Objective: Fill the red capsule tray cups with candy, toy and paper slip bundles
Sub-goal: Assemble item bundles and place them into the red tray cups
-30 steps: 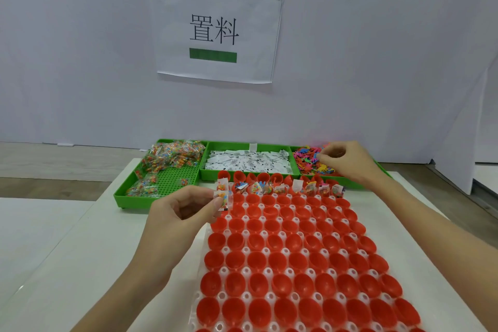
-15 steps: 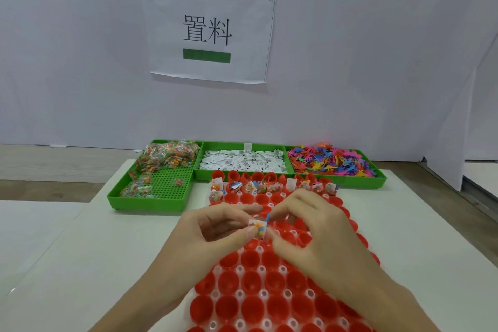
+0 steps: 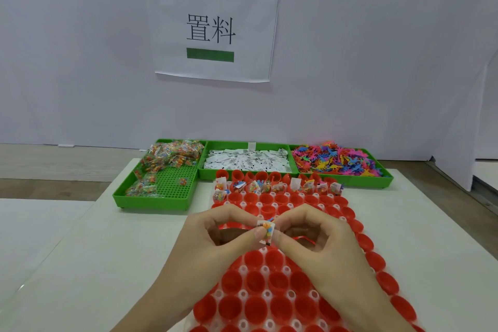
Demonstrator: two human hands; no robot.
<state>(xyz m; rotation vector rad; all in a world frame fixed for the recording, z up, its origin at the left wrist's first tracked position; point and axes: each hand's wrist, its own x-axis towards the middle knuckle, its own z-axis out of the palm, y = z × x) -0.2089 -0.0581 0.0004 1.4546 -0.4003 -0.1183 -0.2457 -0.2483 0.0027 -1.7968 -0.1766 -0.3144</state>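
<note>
The red capsule tray (image 3: 272,302) lies on the white table and runs from the near edge to the green bins. Several cups in its far rows hold bundles (image 3: 269,186). Above the tray's middle, my left hand (image 3: 215,242) and my right hand (image 3: 320,242) meet and both pinch one small bundle (image 3: 266,229): a candy packet wrapped in a paper slip, with a blue toy tip at its top. Behind the tray stand three green bins: candy packets (image 3: 167,159), paper slips (image 3: 246,160) and coloured toys (image 3: 336,160).
The white table (image 3: 116,250) has bare surface left of the tray and to its right. A white backdrop with a printed paper sign (image 3: 213,29) rises behind the bins. A second white surface (image 3: 32,224) sits lower at the left.
My right hand came back from the toy bin and joined my left hand over the tray. Both hands have held the bundle together for the last half second, with little movement.
</note>
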